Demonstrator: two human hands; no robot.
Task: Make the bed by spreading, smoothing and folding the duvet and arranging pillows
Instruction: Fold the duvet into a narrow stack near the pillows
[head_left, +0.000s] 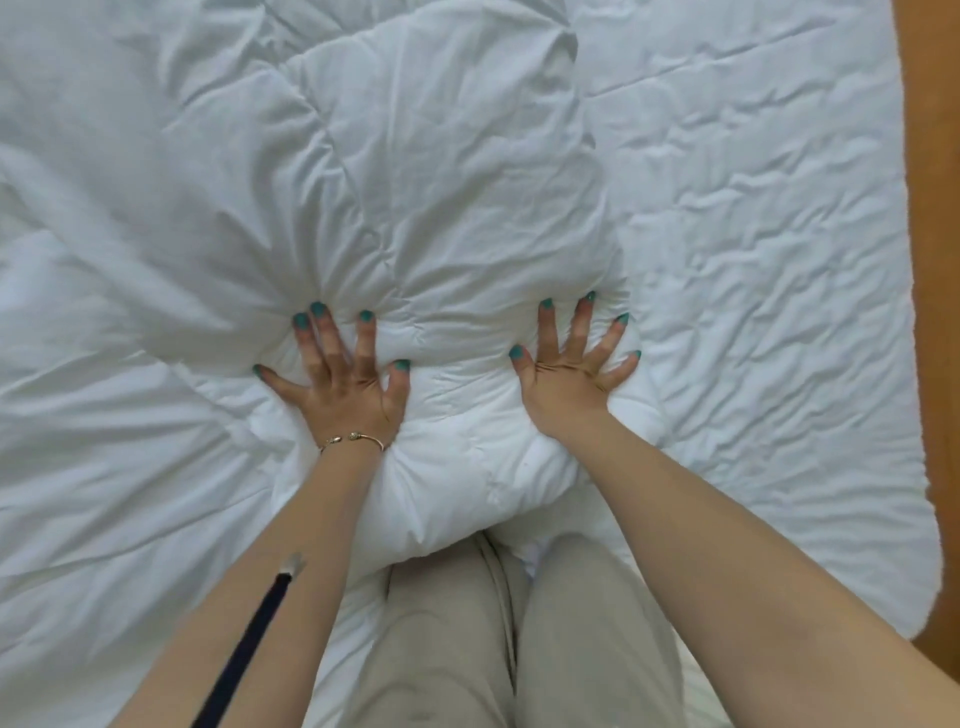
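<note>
A wooden floor (935, 260) is showing along the right edge, just beside the bed. A wrinkled white sheet (753, 234) is covering the right part of the mattress and it is lying bare there. The person's legs in beige trousers (467, 649) are resting on the bed at the bottom, between the two forearms, and the near end of the bundle is touching them. A dark strap (244, 649) is hanging across the left forearm. A thin gold bracelet (353, 439) is sitting on the left wrist.

The left hand (348, 384) is lying flat with the palm down and the fingers spread wide, grasping nothing. The right hand (571, 379) is doing the same, flat and open, pressing down. Both arms are stretching forward, nearly straight. The nails are painted teal.

The white duvet (389, 182) is lying bunched in the middle of the bed, under both hands. It is puffy and full of creases, and it is sinking where the palms are pushing. More of it is spreading to the left side, over the mattress.
</note>
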